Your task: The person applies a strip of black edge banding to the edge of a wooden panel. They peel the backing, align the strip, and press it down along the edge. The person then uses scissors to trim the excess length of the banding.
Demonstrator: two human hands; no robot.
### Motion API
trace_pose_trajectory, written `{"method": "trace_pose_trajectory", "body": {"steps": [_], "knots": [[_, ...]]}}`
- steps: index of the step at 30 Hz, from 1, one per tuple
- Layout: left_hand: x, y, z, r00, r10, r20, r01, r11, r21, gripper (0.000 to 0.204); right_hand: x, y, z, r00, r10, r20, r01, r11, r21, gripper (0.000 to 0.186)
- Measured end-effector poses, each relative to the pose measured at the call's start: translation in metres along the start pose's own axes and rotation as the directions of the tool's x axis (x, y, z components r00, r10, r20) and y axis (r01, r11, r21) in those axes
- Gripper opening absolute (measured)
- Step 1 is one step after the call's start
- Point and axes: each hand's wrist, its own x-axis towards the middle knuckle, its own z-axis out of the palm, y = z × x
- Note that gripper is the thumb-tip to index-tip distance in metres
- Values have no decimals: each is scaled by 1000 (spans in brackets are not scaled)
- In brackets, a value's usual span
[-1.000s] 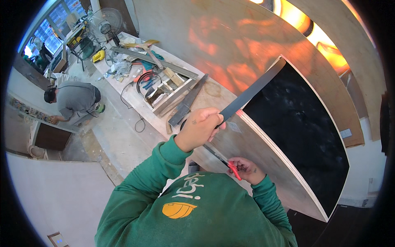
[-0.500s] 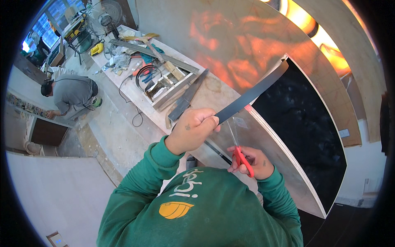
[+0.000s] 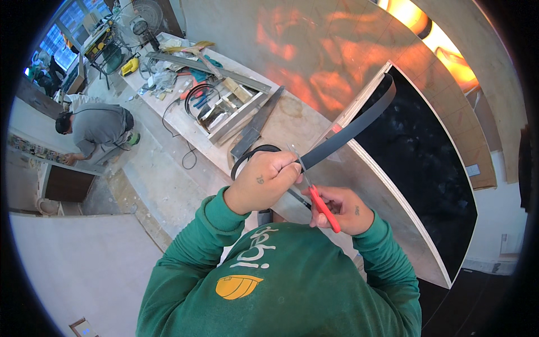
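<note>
My left hand is closed around a long dark, flat strip of edge banding. One end of the strip rises and curls over toward the black-faced panel; behind the hand, a dark loop of it bends round. My right hand grips red-handled scissors. Their metal blades stand up against the strip, right beside my left thumb. Whether the blades have cut into it cannot be told. The panel, with its pale layered edge, stands to the right of my hands.
A long worktable ahead carries a handsaw, an open wooden box of tools, a metal straightedge and loose clutter. On the left, a co-worker bends at a low cabinet. A fan stands behind.
The scissors have moved up and left, and their blades now meet the strip beside my left hand. The strip's free end has swung a little, and its loop now shows behind my left hand.
</note>
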Motion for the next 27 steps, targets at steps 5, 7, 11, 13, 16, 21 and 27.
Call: {"method": "trace_pose_trajectory", "body": {"steps": [5,7,11,13,16,21,27], "knots": [[-5,2,0,1000,-14,-2,14,1000,-8,25,0,0,1,1000,-18,20,19,1000,-7,68],[-7,3,1,1000,-27,0,27,1000,-6,25,0,-2,2,1000,-15,24,15,1000,6,67],[-9,2,0,999,-36,8,36,999,-1,23,0,-2,3,1000,-10,15,11,1000,-14,67],[-10,1,-1,999,-46,14,46,999,-6,23,0,-1,2,1000,7,12,-7,1000,-26,67],[-12,0,-3,996,-88,28,88,996,-20,24,1,-4,0,999,31,32,-29,998,-63,67],[-14,1,-4,981,-184,54,188,977,-99,27,5,-4,1,999,17,40,-15,998,-55,68],[-13,-3,-8,976,-184,112,199,969,-143,26,7,-5,0,999,18,48,-16,999,-34,67]]}}
